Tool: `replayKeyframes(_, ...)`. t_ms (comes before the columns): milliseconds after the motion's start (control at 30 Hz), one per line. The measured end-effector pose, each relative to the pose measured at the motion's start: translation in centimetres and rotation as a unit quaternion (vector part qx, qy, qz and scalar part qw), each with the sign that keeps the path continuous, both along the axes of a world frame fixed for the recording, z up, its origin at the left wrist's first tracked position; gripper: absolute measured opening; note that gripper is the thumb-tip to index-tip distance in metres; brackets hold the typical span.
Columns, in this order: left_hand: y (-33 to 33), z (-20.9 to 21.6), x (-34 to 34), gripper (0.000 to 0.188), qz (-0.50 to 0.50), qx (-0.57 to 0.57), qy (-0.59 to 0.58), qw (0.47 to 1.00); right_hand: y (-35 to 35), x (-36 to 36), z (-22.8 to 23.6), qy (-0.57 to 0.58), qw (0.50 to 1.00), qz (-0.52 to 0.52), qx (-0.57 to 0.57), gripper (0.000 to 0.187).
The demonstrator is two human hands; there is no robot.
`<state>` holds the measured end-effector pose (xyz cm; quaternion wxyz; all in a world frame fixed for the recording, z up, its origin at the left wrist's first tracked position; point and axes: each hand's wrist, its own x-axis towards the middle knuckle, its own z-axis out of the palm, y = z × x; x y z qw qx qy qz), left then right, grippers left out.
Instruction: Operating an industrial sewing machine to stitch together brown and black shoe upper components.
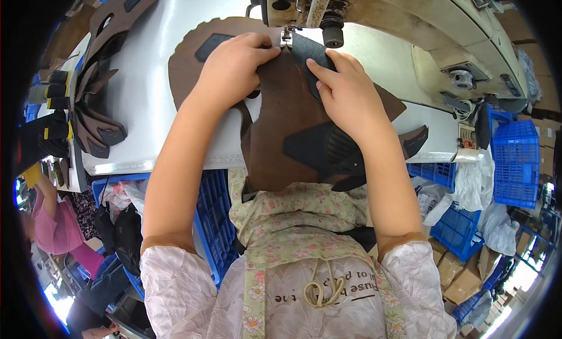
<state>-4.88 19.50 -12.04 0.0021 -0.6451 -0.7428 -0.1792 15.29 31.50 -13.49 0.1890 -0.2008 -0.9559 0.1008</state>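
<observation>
A large brown leather piece [281, 105] lies on the white sewing table and hangs over its front edge towards my lap. Its outline is scalloped at the far left, and dark patches are set on it. Beneath the sewing machine's presser foot [286, 38] is its far part. My left hand [231, 67], fingers bent, grips the leather just left of the foot. A dark grey strip [307, 49] runs from the foot's right side, and my right hand [345, 87] holds it down against the leather with bent fingers. The fingertips of both hands are close to the foot.
The machine's head and arm [404, 35] span the far right. More brown cut pieces [96, 87] are heaped at the table's left end. Blue crates [515, 157] stand at the right, others below the table. Another person in pink [58, 222] is at far left.
</observation>
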Motion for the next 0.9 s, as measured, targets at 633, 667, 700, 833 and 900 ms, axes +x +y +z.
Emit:
replayKeyframes(633, -1.2, 3.0, 2.5, 0.042, 0.09, -0.14, -0.066, 0.984, 0.6, 1.4, 1.7, -0.045, 0.993, 0.016, -0.11, 0.042)
replayKeyframes(667, -1.5, 2.6, 2.8, 0.045, 0.09, -0.119, -0.044, 0.988, 0.6, 1.3, 1.5, -0.042, 0.994, 0.019, -0.098, 0.042)
replayKeyframes(700, -1.7, 2.3, 3.0, 0.048, 0.088, -0.098, -0.021, 0.991, 0.7, 1.2, 1.4, -0.043, 0.994, 0.014, -0.101, 0.042)
replayKeyframes(833, -1.8, 1.6, 3.6, 0.052, 0.111, -0.101, 0.003, 0.989, 0.7, 1.0, 0.9, -0.024, 0.993, 0.026, -0.109, 0.042)
replayKeyframes(900, -2.0, 1.3, 3.5, 0.054, 0.117, -0.08, 0.034, 0.989, 0.8, 1.1, 0.8, -0.014, 0.994, 0.033, -0.099, 0.042)
